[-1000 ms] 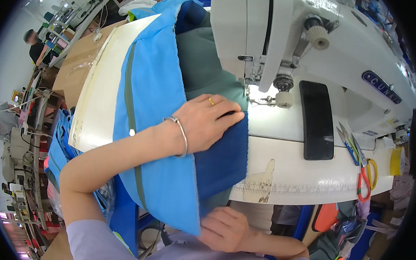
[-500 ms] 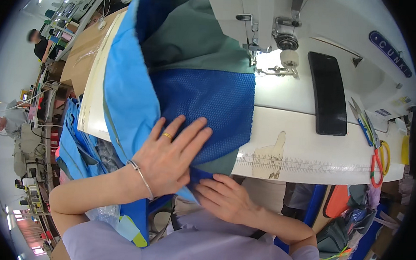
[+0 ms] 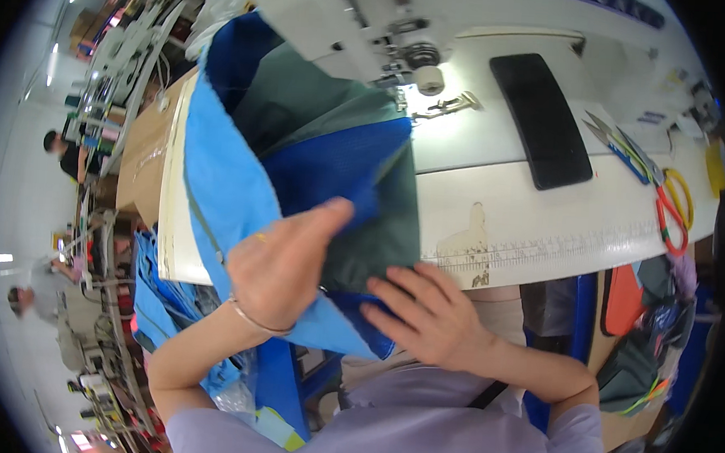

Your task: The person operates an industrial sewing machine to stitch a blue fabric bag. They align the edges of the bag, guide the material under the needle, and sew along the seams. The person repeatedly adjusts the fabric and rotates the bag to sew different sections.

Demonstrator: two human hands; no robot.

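A garment piece in light blue, dark blue and grey-green cloth lies under the sewing machine's presser foot (image 3: 402, 100). My left hand (image 3: 282, 259), blurred by motion, is closed at the edge of the dark blue mesh panel (image 3: 325, 162). That panel is folded back toward the left, baring the grey-green cloth (image 3: 392, 220) beneath. With fingers spread, my right hand (image 3: 436, 318) rests on the cloth's near edge by the table front. The light blue cloth (image 3: 230, 148) runs along the left side and under my left wrist.
Right of the needle area lies a black phone (image 3: 541, 121). Scissors (image 3: 660, 182) with red and yellow handles are farther right. A ruler strip (image 3: 536, 244) follows the table's front edge. Blue cloth pieces (image 3: 159, 297) hang at the left; two people work at far left.
My left hand has gone from lying flat on the mesh to curling at its edge, and the mesh is now folded leftward. My right hand stays near the front edge. The view has shifted.
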